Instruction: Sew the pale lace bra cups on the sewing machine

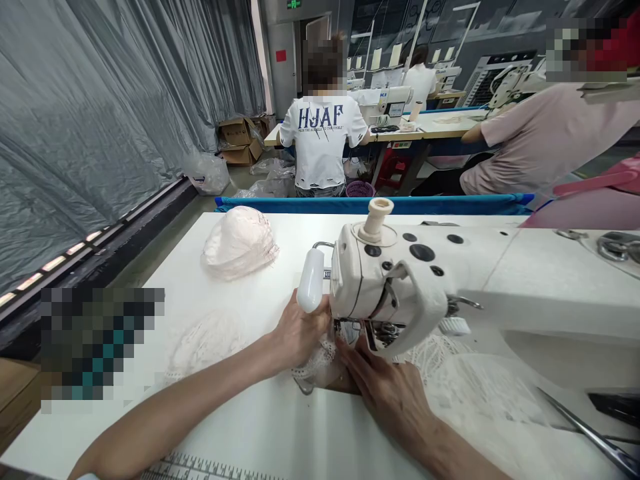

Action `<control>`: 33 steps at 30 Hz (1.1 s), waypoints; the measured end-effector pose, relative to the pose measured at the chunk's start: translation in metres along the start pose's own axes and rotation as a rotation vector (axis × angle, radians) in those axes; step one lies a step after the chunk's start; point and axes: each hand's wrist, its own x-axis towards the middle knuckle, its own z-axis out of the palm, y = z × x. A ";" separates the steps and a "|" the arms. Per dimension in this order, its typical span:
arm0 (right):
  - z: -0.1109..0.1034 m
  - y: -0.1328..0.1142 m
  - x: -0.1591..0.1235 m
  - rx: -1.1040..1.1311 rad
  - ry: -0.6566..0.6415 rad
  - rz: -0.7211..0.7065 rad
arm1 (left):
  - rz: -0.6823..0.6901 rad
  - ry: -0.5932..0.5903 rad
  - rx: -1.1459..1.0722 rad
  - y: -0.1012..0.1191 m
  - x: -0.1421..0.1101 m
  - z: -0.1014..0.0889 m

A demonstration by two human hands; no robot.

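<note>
A white sewing machine (385, 267) stands over a piece of white lace (320, 363) at its needle area. My left hand (303, 333) is left of the needle, fingers curled on the lace; the machine's head and a white lamp (311, 280) partly cover the fingertips. From the right, my right hand (390, 393) reaches under the machine head. Its fingers are stretched out and lie against the lace close to the presser foot, whose details are hidden.
A pale fabric cup (239, 241) and loose lace (207, 343) lie left on the white table (240, 413). More lace (480, 393) and metal scissors (590, 427) are at right. A ruler strip (200, 467) marks the front edge. Other people sit at machines beyond a blue rail (380, 207).
</note>
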 end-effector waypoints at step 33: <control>0.002 0.001 -0.007 0.148 0.010 -0.031 | 0.308 0.250 0.512 0.045 -0.062 0.018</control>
